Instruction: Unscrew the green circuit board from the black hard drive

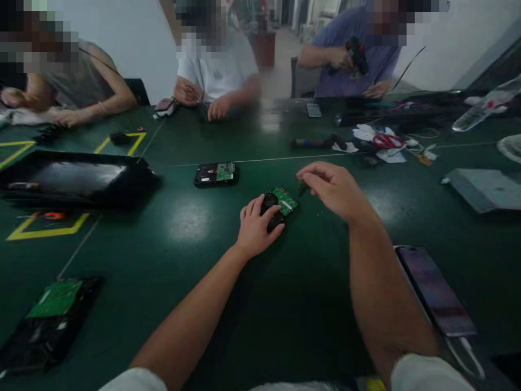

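A hard drive [287,202] with a green circuit board lies on the dark green table in front of me. My left hand [259,225] grips its black near-left part, thumb and fingers spread around it. Just to the right, above the table, my right hand [331,187] is closed in a pinch. A small dark thing [303,188] shows under its fingertips, too blurred to name. Beyond my left hand lies a second hard drive [215,174], circuit board facing up. Another hard drive [55,317] rests at the near left.
A black tray [77,176] stands at the left by yellow tape marks. To the right are a phone [437,290] with a cable, a grey metal piece [484,187] and tangled wires [388,141]. Three people sit across the table; one holds a power drill [357,55].
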Action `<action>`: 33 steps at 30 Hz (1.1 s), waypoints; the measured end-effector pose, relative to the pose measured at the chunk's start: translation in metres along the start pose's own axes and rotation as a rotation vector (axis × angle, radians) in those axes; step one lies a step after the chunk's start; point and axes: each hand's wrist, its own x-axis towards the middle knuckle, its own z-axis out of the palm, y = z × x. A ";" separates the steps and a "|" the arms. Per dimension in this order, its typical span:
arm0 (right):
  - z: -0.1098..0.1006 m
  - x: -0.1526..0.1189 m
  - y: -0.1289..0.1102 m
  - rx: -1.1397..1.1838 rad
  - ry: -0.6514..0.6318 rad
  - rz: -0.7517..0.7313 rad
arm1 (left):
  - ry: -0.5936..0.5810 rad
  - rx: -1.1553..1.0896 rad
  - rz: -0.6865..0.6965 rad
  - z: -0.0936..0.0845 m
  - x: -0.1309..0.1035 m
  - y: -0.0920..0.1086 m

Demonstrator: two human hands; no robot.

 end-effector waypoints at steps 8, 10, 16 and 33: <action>-0.002 -0.001 0.000 0.010 -0.019 -0.004 | -0.010 -0.006 -0.014 -0.003 -0.001 0.002; 0.000 -0.001 -0.002 0.020 -0.034 -0.017 | -0.005 -0.007 -0.012 -0.003 0.000 0.001; 0.001 -0.002 0.000 0.032 -0.036 -0.027 | -0.004 -0.004 -0.010 -0.002 0.000 -0.002; 0.010 0.003 0.008 0.220 -0.010 0.076 | -0.028 0.063 -0.006 -0.002 0.000 0.002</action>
